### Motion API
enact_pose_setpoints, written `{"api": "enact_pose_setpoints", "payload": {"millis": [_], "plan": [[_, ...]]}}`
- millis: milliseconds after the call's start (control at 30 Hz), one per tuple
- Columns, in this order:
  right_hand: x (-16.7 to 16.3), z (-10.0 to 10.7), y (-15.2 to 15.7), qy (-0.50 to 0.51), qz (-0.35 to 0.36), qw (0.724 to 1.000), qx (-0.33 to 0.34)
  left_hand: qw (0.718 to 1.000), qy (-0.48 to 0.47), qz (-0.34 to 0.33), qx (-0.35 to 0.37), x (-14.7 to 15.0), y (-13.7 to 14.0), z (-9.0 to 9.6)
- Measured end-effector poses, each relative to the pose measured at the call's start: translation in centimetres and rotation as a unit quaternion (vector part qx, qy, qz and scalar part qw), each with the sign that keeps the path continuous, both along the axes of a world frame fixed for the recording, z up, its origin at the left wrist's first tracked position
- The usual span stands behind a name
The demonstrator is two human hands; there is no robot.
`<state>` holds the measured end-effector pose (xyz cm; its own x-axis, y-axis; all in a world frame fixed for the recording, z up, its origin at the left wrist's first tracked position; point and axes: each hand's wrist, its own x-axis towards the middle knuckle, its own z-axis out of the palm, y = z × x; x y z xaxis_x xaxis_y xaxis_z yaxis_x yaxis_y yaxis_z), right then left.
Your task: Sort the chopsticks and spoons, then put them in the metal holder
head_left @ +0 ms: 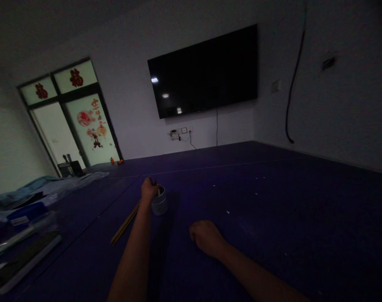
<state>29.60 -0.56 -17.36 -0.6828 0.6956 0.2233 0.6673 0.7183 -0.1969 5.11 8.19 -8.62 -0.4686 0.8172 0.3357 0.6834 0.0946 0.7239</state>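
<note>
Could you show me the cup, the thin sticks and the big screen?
Cup [160,206], head view: the middle of its outer wall.
Thin sticks [126,223], head view: midway along their visible length.
Big screen [206,72], head view: middle of its dark face.

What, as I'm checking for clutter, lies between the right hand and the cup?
In the head view, only the purple surface and a shadow on it show between the right hand and the cup.

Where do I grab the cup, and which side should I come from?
I'd hold the cup around the middle of its outer wall, coming from the right. It stands upright, its wall looks round, and no handle shows. The left grip is at its mouth, on the left, while the right grip is over on the right, so that side looks easier.
</note>
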Motion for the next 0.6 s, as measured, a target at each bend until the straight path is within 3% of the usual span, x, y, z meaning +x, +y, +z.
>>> {"api": "enact_pose_setpoints", "payload": {"millis": [600], "plan": [[0.2, -0.6, 0.4, 0.019, 0.005, 1.000, 0.009, 0.996, -0.038, -0.076, -0.009, -0.5, 0.5, -1.5]]}}
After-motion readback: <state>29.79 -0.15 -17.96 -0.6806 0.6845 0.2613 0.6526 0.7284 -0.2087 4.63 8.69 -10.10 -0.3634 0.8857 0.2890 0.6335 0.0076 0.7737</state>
